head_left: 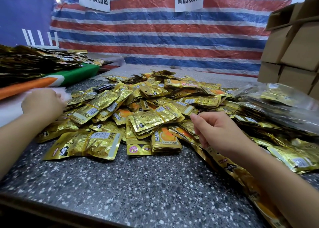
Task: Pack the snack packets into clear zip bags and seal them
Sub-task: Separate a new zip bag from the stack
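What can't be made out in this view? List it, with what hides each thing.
- Left hand, head view: fingers are motion-blurred against white material, so any grip is unclear.
- Right hand: seen from the back; fingertips curl out of sight near a banded bundle of gold packets.
- Clear zip bags: glare hides whether they are sealed.
- Cardboard boxes: cut by the right edge.

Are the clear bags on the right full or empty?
Full, at least some: gold snack packets show through the clear zip bags piled at right. Whether they are sealed, cannot tell.
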Available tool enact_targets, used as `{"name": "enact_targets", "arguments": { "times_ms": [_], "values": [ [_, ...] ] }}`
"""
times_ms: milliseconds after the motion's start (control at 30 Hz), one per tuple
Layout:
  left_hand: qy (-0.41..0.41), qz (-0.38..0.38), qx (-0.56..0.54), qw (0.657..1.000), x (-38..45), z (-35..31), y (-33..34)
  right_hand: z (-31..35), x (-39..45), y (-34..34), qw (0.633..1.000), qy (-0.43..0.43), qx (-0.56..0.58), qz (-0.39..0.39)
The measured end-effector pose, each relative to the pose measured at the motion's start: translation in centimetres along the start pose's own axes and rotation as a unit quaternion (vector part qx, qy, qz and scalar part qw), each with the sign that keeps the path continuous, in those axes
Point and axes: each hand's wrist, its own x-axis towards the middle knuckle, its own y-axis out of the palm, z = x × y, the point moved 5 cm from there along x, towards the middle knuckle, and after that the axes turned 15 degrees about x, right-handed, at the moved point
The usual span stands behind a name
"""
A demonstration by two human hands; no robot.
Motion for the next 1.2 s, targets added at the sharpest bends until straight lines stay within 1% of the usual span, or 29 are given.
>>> {"name": "enact_targets", "arguments": {
  "times_ms": [100, 267, 367, 500, 633, 700, 767, 833, 967, 1033, 1100, 1200],
  "values": [
    [-0.012, -0.031, -0.035, 0.999, 0.0, 0.1, -0.6, 0.1, 0.0, 0.0, 1.000, 0.002, 0.006, -0.002],
    [-0.031, -0.033, -0.042, 0.998, -0.3, 0.4, -1.3, 0.2, -0.1, 0.1, 1.000, 0.003, 0.012, -0.002],
    [-0.035, -0.069, -0.061, 0.995, -0.8, -0.2, -2.1, 0.3, -0.1, 0.0, 1.000, 0.003, 0.008, -0.003],
    [-0.010, -0.113, -0.115, 0.987, -1.6, -3.2, -4.2, 0.3, -0.1, 0.0, 1.000, 0.005, 0.003, -0.004],
    [0.040, -0.128, -0.165, 0.977, -2.9, -8.0, -6.5, 0.2, -0.2, -0.2, 1.000, 0.010, 0.006, -0.012],
    [0.056, -0.144, -0.204, 0.967, -4.3, -10.4, -8.0, 0.0, -0.2, -0.4, 1.000, 0.015, 0.009, -0.014],
    [0.080, -0.155, -0.268, 0.948, -6.0, -12.9, -9.7, -0.1, -0.1, -0.3, 1.000, 0.017, 0.011, -0.010],
    [0.118, -0.151, -0.338, 0.921, -8.0, -15.6, -11.3, -0.1, 0.0, -0.2, 1.000, 0.017, 0.019, -0.005],
    [0.191, -0.111, -0.488, 0.844, -11.8, -20.6, -13.7, -0.1, 0.2, -0.3, 0.996, 0.036, 0.077, -0.019],
    [0.211, -0.071, -0.543, 0.809, -13.5, -22.2, -13.8, -0.2, 0.4, -0.5, 0.991, 0.054, 0.117, -0.038],
    [0.224, -0.015, -0.582, 0.782, -14.9, -23.4, -12.9, -0.3, 0.5, -0.8, 0.983, 0.074, 0.155, -0.061],
    [0.244, 0.090, -0.605, 0.753, -16.2, -24.9, -10.8, -0.6, 0.6, -1.7, 0.964, 0.113, 0.217, -0.102]
  ]
}}
